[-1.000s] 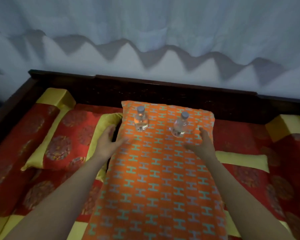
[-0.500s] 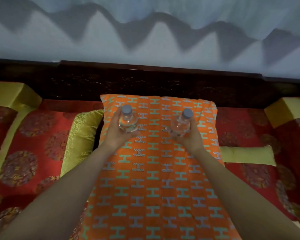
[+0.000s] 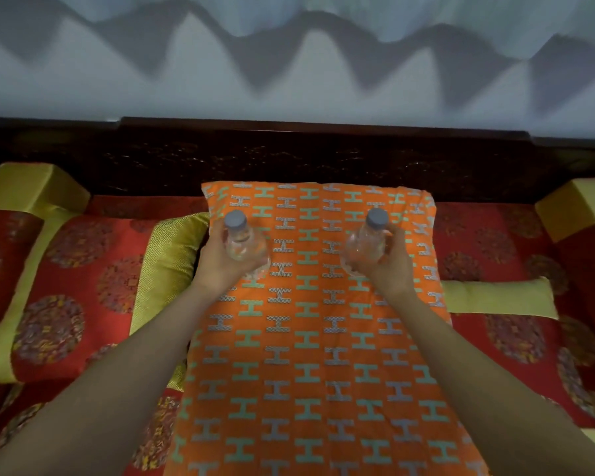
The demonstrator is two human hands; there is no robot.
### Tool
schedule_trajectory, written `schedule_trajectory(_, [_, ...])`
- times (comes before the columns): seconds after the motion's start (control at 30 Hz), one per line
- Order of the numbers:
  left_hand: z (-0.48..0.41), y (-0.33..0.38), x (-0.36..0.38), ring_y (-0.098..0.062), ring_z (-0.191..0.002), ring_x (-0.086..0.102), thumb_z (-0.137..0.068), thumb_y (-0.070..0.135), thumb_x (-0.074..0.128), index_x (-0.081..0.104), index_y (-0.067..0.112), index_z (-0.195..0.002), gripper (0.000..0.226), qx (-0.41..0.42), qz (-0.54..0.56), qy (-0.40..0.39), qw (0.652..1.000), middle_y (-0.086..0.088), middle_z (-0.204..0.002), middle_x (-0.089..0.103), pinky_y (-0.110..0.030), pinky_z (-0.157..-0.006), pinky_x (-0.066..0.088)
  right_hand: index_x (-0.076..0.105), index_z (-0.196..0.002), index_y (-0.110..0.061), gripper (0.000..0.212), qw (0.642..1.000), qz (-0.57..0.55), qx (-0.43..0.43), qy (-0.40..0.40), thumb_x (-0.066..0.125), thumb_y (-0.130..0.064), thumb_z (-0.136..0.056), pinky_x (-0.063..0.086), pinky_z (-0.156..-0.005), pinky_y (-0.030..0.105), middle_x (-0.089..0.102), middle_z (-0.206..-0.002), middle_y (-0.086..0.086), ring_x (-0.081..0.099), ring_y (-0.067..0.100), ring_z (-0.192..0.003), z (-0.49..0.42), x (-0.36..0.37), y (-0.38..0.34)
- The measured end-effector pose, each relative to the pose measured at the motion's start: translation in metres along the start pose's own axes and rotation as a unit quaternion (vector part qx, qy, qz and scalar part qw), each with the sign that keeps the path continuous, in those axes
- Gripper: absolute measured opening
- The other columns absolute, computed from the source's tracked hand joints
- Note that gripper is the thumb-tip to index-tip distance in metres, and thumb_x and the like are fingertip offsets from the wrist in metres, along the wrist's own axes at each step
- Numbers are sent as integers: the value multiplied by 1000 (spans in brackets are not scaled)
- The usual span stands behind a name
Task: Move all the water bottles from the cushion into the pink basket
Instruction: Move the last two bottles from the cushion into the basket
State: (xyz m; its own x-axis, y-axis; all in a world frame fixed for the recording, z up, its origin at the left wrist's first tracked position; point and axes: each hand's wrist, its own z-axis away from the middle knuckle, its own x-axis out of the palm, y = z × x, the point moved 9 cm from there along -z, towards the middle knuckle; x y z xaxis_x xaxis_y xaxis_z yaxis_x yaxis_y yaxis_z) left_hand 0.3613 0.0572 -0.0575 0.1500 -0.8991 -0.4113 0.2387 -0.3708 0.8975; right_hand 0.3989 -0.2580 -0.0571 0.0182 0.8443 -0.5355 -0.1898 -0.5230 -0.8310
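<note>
Water bottles (image 3: pixel 243 242), two small clear ones with grey caps (image 3: pixel 235 219), are being held over the far end of the orange cushion (image 3: pixel 306 338) in the head view. The left hand (image 3: pixel 217 266) is wrapping its fingers round the body of the left bottle (image 3: pixel 244 247), and the right hand (image 3: pixel 390 266) is gripping the right bottle (image 3: pixel 364 249) the same way. Both bottles are leaning a little toward the camera. Whether their bases are touching the fabric cannot be told. The pink basket is not showing anywhere in this view, so it probably needs looking for off to one side.

Each bottle is likely light and easy to carry one-handed. The smooth plastic may be slippery and its thin wall may give under a squeeze. A grip round the wide body below the shoulder looks safest, rather than at the cap. Red patterned bedding (image 3: pixel 83 269) is lying on both sides of the cushion.
</note>
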Motion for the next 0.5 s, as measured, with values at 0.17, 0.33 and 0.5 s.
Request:
schedule_trajectory(0.17, [34,15,-19,0,-92,63,-59,14,89,51,18,-119,71,6,21,18,1000,6,-106,65,-14,-74,47,45,-124,-25,76,1000,-18,2,13,87,-34,-62,55,-72,34,60,-104,-10,62,15,-93,24,-25,-2])
schedule_trajectory(0.33, [79,44,-27,-8,-93,66,-61,16,88,57,21,-110,58,45,17,9,999,6,-105,68,-27,-78,51,51,-122,-26,60,999,-29,-21,40,82,-32,-71,48,-67,23,57,-98,-21,57,-3,-85,69,-67,-9])
schedule_trajectory(0.5, [122,74,-23,4,-77,62,-61,18,88,61,21,-102,49,77,20,-4,997,6,-93,65,-10,-65,47,53,-121,-29,56,995,-72,-4,73,81,-28,-73,50,-75,22,60,-103,-18,58,-3,-89,121,-117,-2])
